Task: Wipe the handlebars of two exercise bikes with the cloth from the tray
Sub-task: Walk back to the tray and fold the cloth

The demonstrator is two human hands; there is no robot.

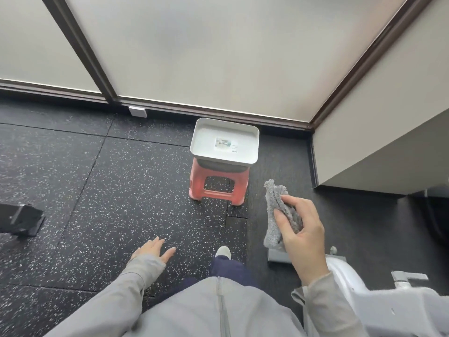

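My right hand [302,233] grips a folded grey cloth [275,210], held in the air to the right of a red stool. A white tray [201,138] rests on that stool [218,184] near the window; it holds nothing but a small label. My left hand [153,249] hangs low on the left, fingers spread, holding nothing. Part of a white exercise bike [379,305] shows at the lower right, just below my right arm. No handlebars are in view.
The floor is black speckled rubber matting [97,190]. A dark machine base [19,220] juts in at the left edge. Frosted windows with dark frames run along the back, and a beige ledge [388,147] projects at the right. My foot [223,251] points toward the stool.
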